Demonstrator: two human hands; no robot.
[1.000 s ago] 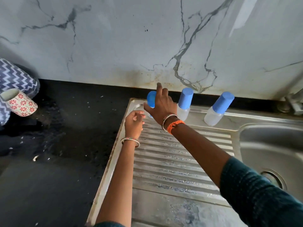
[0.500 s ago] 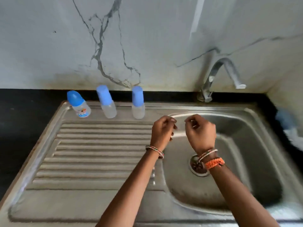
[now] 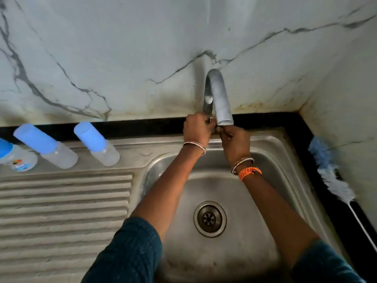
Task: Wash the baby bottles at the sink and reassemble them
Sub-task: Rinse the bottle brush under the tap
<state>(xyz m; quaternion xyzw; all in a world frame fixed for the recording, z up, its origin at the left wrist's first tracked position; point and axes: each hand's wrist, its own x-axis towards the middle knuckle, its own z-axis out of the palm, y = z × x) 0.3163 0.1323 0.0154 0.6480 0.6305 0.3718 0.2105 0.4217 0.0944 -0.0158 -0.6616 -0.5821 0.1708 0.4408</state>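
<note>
Both hands up at the tap, bottles parked.

I see my left hand (image 3: pixel 199 127) curled round the tap (image 3: pixel 217 97) base, prob. to turn it on; right hand (image 3: pixel 234 141) fingers curled under the spout, holding nothing I can make out. 3 capped bottles (image 3: pixel 98 144) stand well left of both hands, awaiting water.

hidden: base of curved grey metal tap (image 3: pixel 217 94) behind left hand (image 3: pixel 197 127) | unclear: what right hand (image 3: pixel 236 141) holds below tap | cut off: leftmost blue-capped clear baby bottle (image 3: pixel 14 158), left of tap; brush handle (image 3: pixel 363 227), right
</note>
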